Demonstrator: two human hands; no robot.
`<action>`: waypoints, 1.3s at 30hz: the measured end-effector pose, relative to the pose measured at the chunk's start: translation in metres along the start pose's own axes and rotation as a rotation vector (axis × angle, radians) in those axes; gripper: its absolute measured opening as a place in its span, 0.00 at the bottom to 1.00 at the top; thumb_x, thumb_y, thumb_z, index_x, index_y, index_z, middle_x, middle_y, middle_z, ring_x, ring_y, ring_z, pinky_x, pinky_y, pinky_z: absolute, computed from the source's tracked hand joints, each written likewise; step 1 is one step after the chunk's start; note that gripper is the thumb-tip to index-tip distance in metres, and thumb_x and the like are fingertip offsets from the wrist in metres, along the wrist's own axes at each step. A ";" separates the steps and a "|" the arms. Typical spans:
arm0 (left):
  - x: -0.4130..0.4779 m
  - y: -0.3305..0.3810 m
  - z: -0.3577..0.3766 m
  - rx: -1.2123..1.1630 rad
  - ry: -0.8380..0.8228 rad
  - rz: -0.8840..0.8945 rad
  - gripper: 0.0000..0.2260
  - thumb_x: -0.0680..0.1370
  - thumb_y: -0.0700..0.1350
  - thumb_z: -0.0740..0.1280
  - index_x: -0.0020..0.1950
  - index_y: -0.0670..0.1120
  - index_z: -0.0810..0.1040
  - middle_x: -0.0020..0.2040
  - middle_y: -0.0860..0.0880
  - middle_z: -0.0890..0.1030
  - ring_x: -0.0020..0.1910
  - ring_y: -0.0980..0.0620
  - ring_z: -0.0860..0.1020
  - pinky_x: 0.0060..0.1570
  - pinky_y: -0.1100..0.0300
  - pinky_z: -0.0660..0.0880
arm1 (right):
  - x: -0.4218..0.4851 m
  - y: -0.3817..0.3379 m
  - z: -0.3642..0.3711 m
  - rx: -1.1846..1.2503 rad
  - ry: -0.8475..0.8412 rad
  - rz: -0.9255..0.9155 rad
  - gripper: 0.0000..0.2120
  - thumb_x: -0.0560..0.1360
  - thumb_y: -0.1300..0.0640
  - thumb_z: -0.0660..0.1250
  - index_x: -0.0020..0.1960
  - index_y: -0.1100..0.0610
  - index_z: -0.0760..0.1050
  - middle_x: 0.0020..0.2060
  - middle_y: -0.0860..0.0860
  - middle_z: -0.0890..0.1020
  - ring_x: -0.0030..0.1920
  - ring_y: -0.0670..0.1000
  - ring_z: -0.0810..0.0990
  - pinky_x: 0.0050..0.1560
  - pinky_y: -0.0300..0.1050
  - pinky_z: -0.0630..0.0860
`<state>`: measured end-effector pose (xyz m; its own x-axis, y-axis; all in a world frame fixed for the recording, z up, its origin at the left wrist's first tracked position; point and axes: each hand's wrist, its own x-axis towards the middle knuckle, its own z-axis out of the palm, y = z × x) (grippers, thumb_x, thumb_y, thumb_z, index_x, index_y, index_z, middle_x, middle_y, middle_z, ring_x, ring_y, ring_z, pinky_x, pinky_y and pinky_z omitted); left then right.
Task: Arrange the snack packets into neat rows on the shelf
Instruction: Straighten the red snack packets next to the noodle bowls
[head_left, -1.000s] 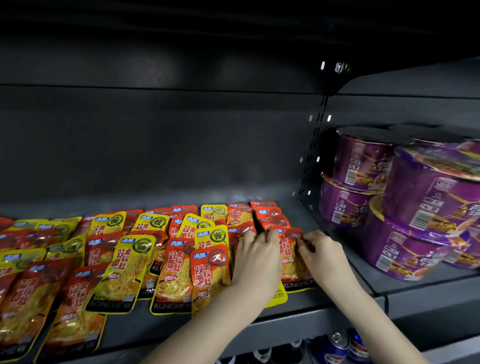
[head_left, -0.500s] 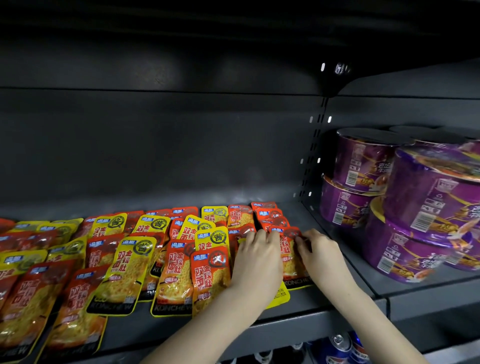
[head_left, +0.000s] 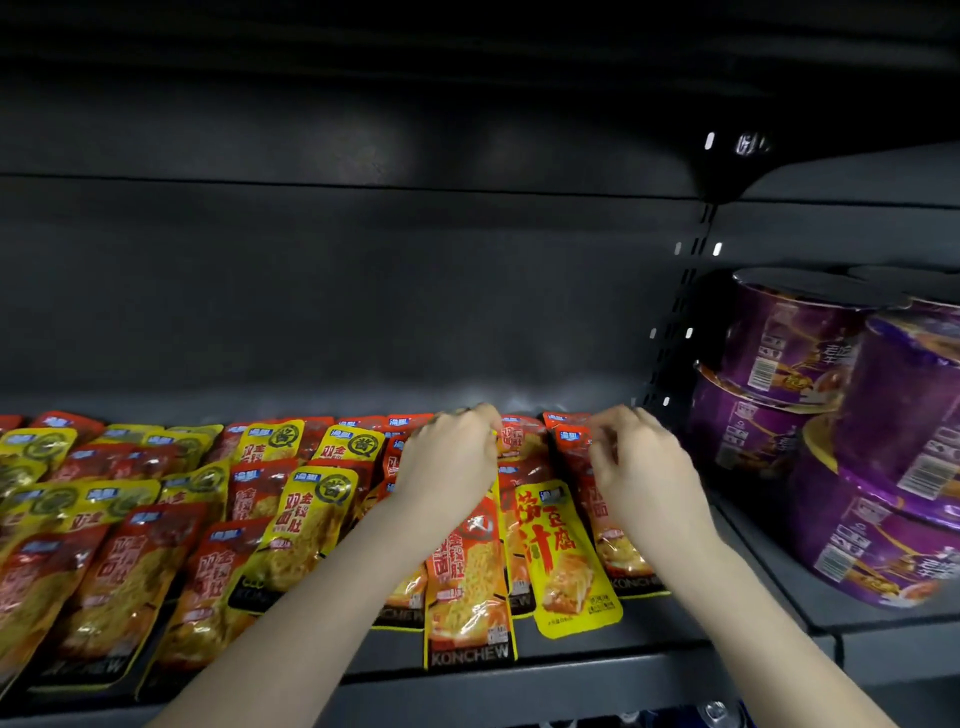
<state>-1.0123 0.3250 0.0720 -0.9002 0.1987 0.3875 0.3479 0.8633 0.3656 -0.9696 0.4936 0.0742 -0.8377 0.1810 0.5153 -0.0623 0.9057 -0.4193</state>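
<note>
Many flat red, orange and yellow snack packets (head_left: 306, 519) lie overlapping in rough columns on a dark grey shelf (head_left: 675, 654). A yellow packet with red lettering (head_left: 566, 561) and an orange packet (head_left: 467, 592) lie nearest the front, between my forearms. My left hand (head_left: 449, 462) reaches to the back row, its fingers curled round the top edge of a packet next to a red packet (head_left: 522, 441). My right hand (head_left: 644, 467) is beside it, fingers curled and pinching the top of a red packet (head_left: 569, 436) in the rightmost column. Both fingertips are blurred.
Stacked purple noodle bowls (head_left: 883, 426) fill the neighbouring shelf bay on the right, close to my right hand. A perforated upright (head_left: 675, 322) divides the bays. The shelf's back wall (head_left: 363, 301) is just behind the packets. Cans (head_left: 717, 712) show below the front edge.
Both hands have moved from the front packets toward the back row. The yellow packet with red lettering, earlier covered by my left hand, now lies uncovered.
</note>
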 end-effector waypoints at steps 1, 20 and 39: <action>0.002 -0.001 0.002 -0.009 -0.014 -0.005 0.10 0.79 0.42 0.59 0.58 0.50 0.76 0.51 0.50 0.82 0.49 0.47 0.80 0.48 0.52 0.77 | 0.005 -0.003 0.006 0.007 -0.031 -0.018 0.08 0.77 0.57 0.61 0.52 0.56 0.77 0.48 0.53 0.78 0.48 0.59 0.78 0.43 0.50 0.73; 0.016 -0.003 0.050 0.179 -0.212 -0.034 0.13 0.79 0.42 0.60 0.62 0.42 0.74 0.64 0.42 0.72 0.64 0.42 0.64 0.64 0.52 0.66 | 0.050 0.007 0.063 -0.133 -0.529 -0.160 0.10 0.74 0.55 0.66 0.54 0.56 0.77 0.50 0.54 0.82 0.53 0.56 0.78 0.47 0.47 0.74; 0.044 -0.002 0.048 -0.062 -0.218 -0.081 0.09 0.79 0.47 0.60 0.54 0.45 0.75 0.55 0.47 0.79 0.61 0.45 0.68 0.59 0.52 0.68 | 0.060 0.010 0.055 0.260 -0.423 0.101 0.09 0.75 0.59 0.67 0.37 0.52 0.77 0.36 0.46 0.79 0.42 0.47 0.78 0.39 0.39 0.71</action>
<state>-1.0654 0.3546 0.0479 -0.9587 0.2313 0.1655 0.2817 0.8518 0.4416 -1.0500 0.4922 0.0600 -0.9897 0.0425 0.1370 -0.0577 0.7564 -0.6515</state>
